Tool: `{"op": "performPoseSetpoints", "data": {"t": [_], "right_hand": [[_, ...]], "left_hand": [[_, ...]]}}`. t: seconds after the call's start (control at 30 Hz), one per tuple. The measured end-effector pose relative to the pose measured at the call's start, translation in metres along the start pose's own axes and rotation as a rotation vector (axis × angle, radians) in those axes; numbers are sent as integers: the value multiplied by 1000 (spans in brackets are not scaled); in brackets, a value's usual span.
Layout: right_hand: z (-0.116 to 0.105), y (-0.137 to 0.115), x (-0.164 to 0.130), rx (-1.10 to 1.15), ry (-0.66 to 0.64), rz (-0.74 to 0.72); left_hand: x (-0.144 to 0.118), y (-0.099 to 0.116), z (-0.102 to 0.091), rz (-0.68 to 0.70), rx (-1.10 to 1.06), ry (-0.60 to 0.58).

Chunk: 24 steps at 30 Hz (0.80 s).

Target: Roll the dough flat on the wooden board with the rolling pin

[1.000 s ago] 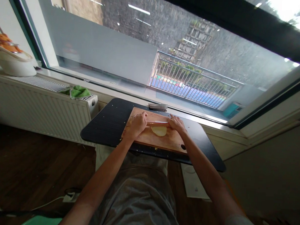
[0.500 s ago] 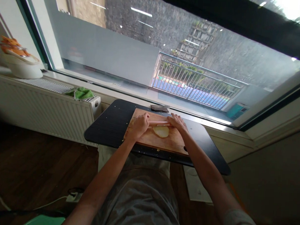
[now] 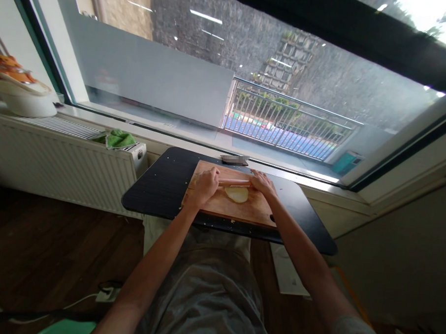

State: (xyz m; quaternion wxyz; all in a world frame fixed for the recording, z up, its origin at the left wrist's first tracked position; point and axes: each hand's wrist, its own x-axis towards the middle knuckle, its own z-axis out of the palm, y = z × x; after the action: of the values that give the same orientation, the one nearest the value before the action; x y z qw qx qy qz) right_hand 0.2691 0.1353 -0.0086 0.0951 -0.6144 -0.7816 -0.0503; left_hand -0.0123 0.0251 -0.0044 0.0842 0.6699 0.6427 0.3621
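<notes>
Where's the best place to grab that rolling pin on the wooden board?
Probably at its two ends, coming down from above. The rolling pin lies flat across the wooden board, with dough under its middle. The left hand and right hand already rest on the ends.

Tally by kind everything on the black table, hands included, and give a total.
Wooden cutting board: 1
Rolling pin: 1
Piece of yellow dough: 1
Hands on the rolling pin: 2, the left hand and the right hand
Small dark object at the far edge: 1
Total: 6
</notes>
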Motion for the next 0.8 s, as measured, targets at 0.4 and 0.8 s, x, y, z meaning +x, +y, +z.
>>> {"op": "performPoseSetpoints", "data": {"t": [0.4,0.8], "right_hand": [[12,11,-17,95,43,41],[6,-6,-81,250,270,30]], "left_hand": [[0,1,-1,20,19,-8],[1,-6,4,37,-2,-12]]}}
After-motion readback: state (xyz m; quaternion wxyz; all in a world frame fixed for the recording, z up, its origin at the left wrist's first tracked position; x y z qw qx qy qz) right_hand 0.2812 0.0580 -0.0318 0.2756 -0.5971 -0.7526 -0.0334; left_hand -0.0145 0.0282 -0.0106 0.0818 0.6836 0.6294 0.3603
